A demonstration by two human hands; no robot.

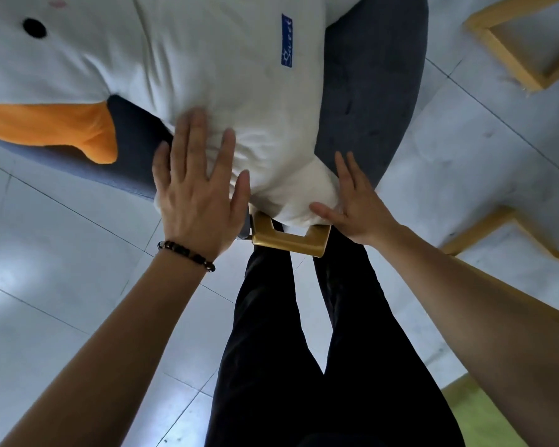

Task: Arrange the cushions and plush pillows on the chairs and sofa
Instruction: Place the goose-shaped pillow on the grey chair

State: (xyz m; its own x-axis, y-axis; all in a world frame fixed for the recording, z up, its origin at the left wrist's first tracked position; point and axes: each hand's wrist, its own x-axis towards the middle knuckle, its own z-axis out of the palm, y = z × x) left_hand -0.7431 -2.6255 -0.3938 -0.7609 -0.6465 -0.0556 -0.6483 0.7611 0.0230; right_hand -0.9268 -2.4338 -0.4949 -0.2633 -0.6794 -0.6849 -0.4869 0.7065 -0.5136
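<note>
A big white plush goose pillow [207, 69] with an orange beak, a black eye and a blue label lies across a grey upholstered chair [371, 91]. My left hand [197, 188], with a dark bead bracelet on the wrist, rests flat on the plush's near end, fingers spread. My right hand [352, 204] presses open against the right side of that same end, thumb under the white fabric. Neither hand closes around anything. A gold metal handle [288, 240] on the chair sticks out just below the plush, between my hands.
My legs in black trousers stand right behind the chair on a pale tiled floor [62, 253]. Wooden chair frames [513, 56] stand at the upper right and right. A green mat [478, 411] lies at the lower right.
</note>
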